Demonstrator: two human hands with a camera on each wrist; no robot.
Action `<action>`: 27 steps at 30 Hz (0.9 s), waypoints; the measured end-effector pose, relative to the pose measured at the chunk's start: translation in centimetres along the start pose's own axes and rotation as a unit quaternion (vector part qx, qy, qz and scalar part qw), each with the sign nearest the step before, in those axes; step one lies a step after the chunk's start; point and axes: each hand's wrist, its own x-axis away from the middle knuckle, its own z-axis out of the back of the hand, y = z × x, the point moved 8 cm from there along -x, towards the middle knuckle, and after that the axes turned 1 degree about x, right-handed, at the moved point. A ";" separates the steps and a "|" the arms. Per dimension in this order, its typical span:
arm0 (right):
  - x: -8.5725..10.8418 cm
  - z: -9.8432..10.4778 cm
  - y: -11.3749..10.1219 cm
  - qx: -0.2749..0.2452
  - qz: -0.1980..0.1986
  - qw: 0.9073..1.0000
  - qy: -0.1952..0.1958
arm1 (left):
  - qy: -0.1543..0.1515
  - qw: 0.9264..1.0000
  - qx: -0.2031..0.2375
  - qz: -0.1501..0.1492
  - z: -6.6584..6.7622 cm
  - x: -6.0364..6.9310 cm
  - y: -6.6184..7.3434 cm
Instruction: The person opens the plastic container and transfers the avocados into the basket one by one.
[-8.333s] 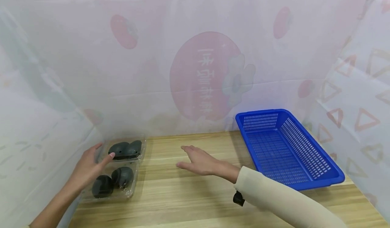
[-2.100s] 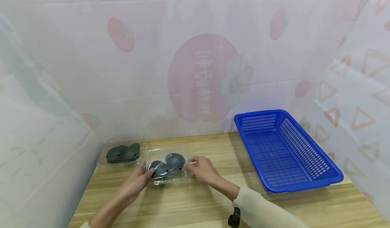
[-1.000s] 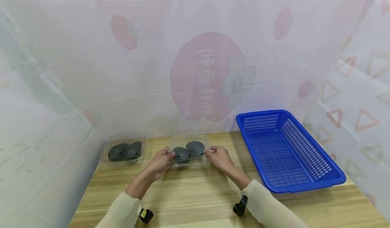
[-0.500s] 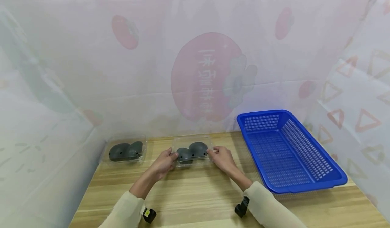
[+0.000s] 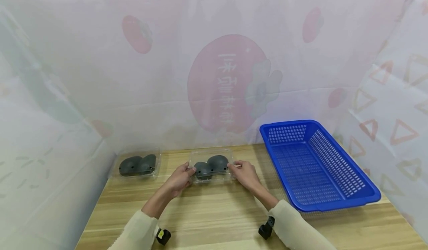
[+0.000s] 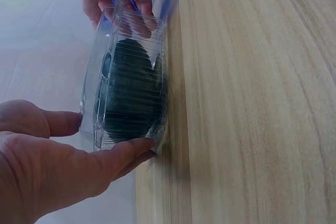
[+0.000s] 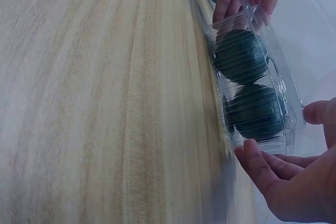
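Observation:
A clear plastic box [image 5: 212, 176] with dark green rounded pieces [image 5: 218, 163] inside stands near the back edge of the table. My left hand [image 5: 178, 178] grips its left end, thumb on top and fingers at the side. At the right end, my right hand [image 5: 245, 174] pinches the box between thumb and fingers. The left wrist view shows the ribbed side of the box [image 6: 131, 87] by the wooden surface. In the right wrist view the dark pieces [image 7: 241, 56] show through the plastic. Whether the box touches the table is hard to tell.
A second clear box [image 5: 113, 172] with similar dark pieces [image 5: 135, 165] lies at the back left. The blue perforated basket [image 5: 334, 204] stands at the right. Printed cloth [image 5: 160, 75] hangs behind and on both sides of the wooden table [image 5: 207, 216].
Both hands have taken hold of one box and moved it right from the left side, where the two boxes were together. Over the last half second, almost nothing has moved.

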 end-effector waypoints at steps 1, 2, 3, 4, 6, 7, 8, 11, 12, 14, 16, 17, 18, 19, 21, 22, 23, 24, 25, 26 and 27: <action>0.0 0.0 0.1 -0.005 -0.002 1.000 0.001 | 0.002 1.000 -0.003 0.001 0.0 0.0 0.0; 0.0 0.0 0.3 -0.012 -0.006 1.000 0.001 | 0.005 1.000 -0.009 0.001 0.1 0.0 0.0; 0.0 0.1 0.4 -0.018 -0.008 1.000 0.002 | 0.009 1.000 -0.018 0.000 0.1 0.0 0.0; 0.0 0.1 0.4 -0.025 -0.010 1.000 0.002 | 0.014 0.999 -0.030 -0.002 0.2 0.1 0.0; 0.1 0.1 0.6 -0.040 -0.015 0.999 0.002 | 0.029 0.998 -0.059 -0.005 0.3 0.0 0.1; 0.2 0.2 0.7 -0.046 -0.019 0.999 0.005 | 0.041 0.996 -0.082 -0.012 0.4 0.0 0.2; 0.2 0.2 0.8 -0.056 -0.023 0.998 0.005 | 0.052 0.992 -0.109 -0.023 0.4 0.0 0.4; 0.3 0.3 1.1 -0.086 -0.033 0.996 0.008 | 0.094 0.975 -0.189 -0.071 0.2 0.1 1.6; 0.3 0.3 1.2 -0.097 -0.036 0.995 0.008 | 0.108 0.966 -0.215 -0.094 0.0 0.1 2.2; 0.3 0.2 1.5 -0.115 -0.044 0.992 0.007 | 0.133 0.948 -0.254 -0.140 -0.5 0.4 3.3; 0.4 0.2 1.7 -0.127 -0.044 0.991 0.006 | 0.152 0.930 -0.280 -0.183 -1.1 0.6 4.4; 0.5 0.2 1.8 -0.130 -0.046 0.990 0.007 | 0.158 0.922 -0.290 -0.203 -1.5 0.8 4.9; 0.5 0.2 1.8 -0.133 -0.046 0.990 0.007 | 0.162 0.913 -0.303 -0.221 -1.9 0.9 5.4; 0.6 0.2 1.9 -0.137 -0.048 0.989 0.009 | 0.164 0.903 -0.318 -0.238 -2.3 1.0 5.7; 0.7 0.3 2.1 -0.144 -0.053 0.988 0.011 | 0.159 0.884 -0.350 -0.267 -3.3 1.2 6.4; 0.8 0.3 2.2 -0.148 -0.057 0.987 0.011 | 0.157 0.873 -0.368 -0.280 -3.9 1.3 6.6; 0.8 0.3 2.3 -0.151 -0.062 0.987 0.011 | 0.151 0.863 -0.383 -0.293 -4.4 1.3 6.9; 0.9 0.3 2.3 -0.153 -0.066 0.986 0.009 | 0.144 0.854 -0.398 -0.303 -4.9 1.3 7.0; 1.0 0.3 2.5 -0.157 -0.071 0.985 0.005 | 0.137 0.846 -0.409 -0.312 -5.3 1.4 7.1; 1.1 0.2 2.5 -0.160 -0.074 0.984 0.001 | 0.129 0.841 -0.418 -0.319 -5.8 1.3 7.2; 1.2 0.2 2.6 -0.166 -0.077 0.983 -0.004 | 0.123 0.834 -0.427 -0.326 -6.2 1.3 7.4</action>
